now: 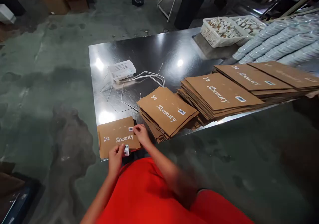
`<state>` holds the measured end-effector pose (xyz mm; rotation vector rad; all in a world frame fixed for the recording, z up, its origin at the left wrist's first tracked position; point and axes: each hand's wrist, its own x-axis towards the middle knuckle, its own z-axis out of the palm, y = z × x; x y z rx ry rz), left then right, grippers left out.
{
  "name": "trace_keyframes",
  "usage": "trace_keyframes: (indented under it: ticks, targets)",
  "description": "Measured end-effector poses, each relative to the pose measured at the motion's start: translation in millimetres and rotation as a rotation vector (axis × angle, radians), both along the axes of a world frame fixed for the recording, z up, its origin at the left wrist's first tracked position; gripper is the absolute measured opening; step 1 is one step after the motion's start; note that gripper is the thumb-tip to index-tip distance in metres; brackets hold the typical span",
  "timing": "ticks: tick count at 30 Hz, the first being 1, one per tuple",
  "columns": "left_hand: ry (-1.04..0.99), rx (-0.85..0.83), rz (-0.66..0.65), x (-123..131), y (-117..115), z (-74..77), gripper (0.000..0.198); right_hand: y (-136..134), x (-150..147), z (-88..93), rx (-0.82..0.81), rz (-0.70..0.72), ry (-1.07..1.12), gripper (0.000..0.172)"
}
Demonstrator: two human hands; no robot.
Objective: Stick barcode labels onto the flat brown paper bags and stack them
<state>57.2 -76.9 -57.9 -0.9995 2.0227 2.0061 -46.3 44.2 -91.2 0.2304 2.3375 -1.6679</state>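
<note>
Left hand (116, 157) and right hand (142, 134) at one corner of the table (143, 53).
Carton (117, 132) lies flat there, likely for easy reach; label strip (126, 150) clamped in left fingers, apparently kept handy; right fingertips at carton's label (131, 129), pinching or pressing: cannot tell.

Green-grey floor (37, 94) around me, dark-stained. Shiny metal surface (147, 53) before me, light glaring off it. Beyond: black bins (187, 13), cartons (52, 0).

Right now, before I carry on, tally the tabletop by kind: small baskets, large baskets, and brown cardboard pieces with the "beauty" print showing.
Small white basket: 1
Large white baskets: 2
Printed brown cardboard pieces: 5
Total: 8
</note>
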Motion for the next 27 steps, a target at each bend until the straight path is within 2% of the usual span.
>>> trace_keyframes:
  ticks: [2,4,7,14,23,27]
  targets:
    - [-0.035,0.065,0.004,-2.5,-7.7,-18.6,0.054,-6.1,-15.9,-19.0,0.098,-0.013,-0.015,0.012]
    - [-0.063,0.104,0.008,-4.7,-14.9,-34.9,0.056,-12.4,-25.1,-32.8,0.124,-0.015,-0.024,0.014]
    - [-0.102,0.16,0.018,-5.8,-21.6,-48.8,0.057,-18.7,-28.2,-44.0,0.161,-0.012,-0.016,0.014]
    - [-0.096,0.175,0.046,-4.0,-21.0,-51.9,0.056,-20.1,-27.9,-50.5,0.238,0.027,-0.003,0.015]
    - [-0.09,0.18,0.041,-4.2,-21.1,-54.8,0.057,-23.2,-21.3,-44.5,0.367,0.069,0.012,0.01]
    - [-0.085,0.172,0.038,-3.9,-21.3,-53.3,0.056,-24.7,-20.8,-43.2,0.513,0.11,0.065,0.01]
